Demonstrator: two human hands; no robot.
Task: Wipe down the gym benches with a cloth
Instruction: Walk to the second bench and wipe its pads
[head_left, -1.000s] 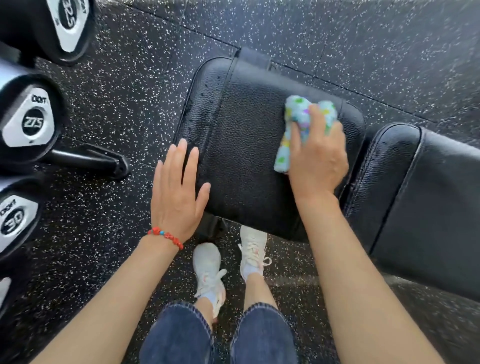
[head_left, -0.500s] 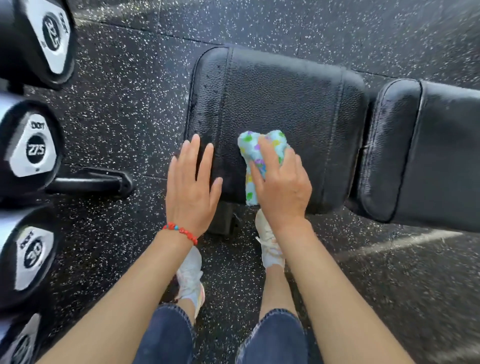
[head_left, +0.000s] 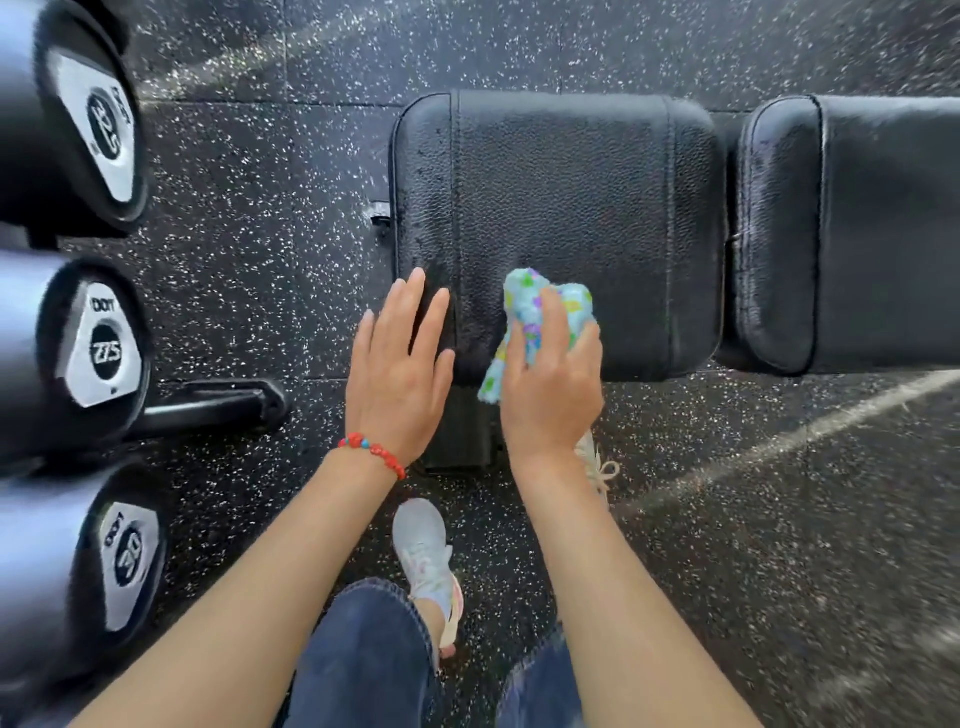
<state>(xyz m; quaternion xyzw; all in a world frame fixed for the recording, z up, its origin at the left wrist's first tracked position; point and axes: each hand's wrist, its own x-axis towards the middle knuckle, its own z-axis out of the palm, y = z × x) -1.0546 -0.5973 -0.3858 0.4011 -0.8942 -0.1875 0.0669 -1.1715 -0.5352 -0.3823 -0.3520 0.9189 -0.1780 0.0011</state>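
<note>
A black textured vinyl bench seat pad (head_left: 561, 218) fills the view. The right hand (head_left: 550, 389), fingers curled round a bunched blue floral cloth (head_left: 535, 317), has drawn it to the near edge, so this pass seems nearly finished. The left hand (head_left: 397, 374) stays flat, fingers straight, at the pad's corner.

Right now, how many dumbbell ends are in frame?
3, stacked along the left edge: the top black dumbbell end with grey plate, the middle one marked 27.5, and the bottom one. More may sit beyond the frame's left and bottom edges.
</note>
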